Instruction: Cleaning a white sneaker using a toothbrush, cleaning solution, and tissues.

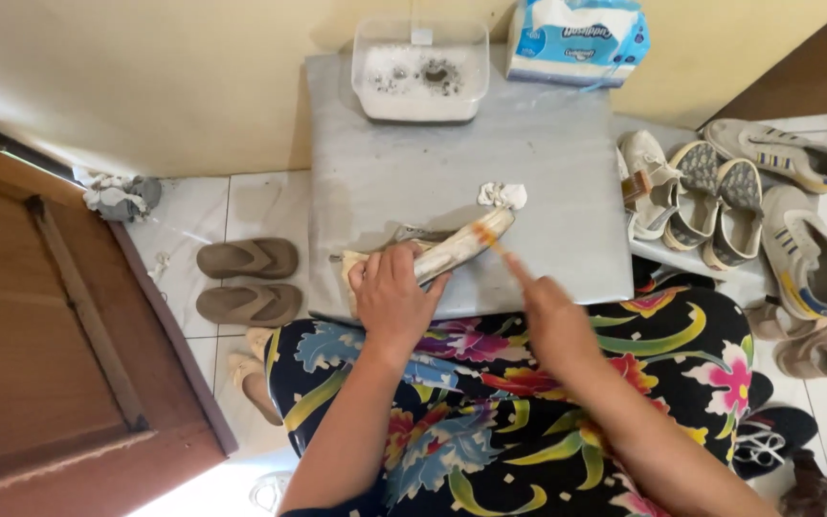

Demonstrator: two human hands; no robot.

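Sandals (247, 280), a brown pair, sit on the white tiled floor (260, 206) at your far left, beside a wooden door (40, 335) and a crumpled rag (119, 196) in the corner. Next comes the grey bench (547, 153) over your lap, where your left hand (391, 297) presses down on a pale shoe (447, 251) lying on its side on a cloth (351, 268); your fingers are wrapped over its heel end, apparently to pin it steady against the bench while the other hand works. Behind it, at the far edge, stands a clear plastic tub (420, 72) of cloudy water, within reach but out of the way. A wadded tissue (502, 195) lies just beyond the shoe's toe. Your right hand (549, 311) is pinched shut on a thin orange-handled brush (490, 237), its tip touching the toe end of the shoe. A tissue pack (578, 38) leans against the wall, and worn sneakers (720, 196) crowd the floor at your right.
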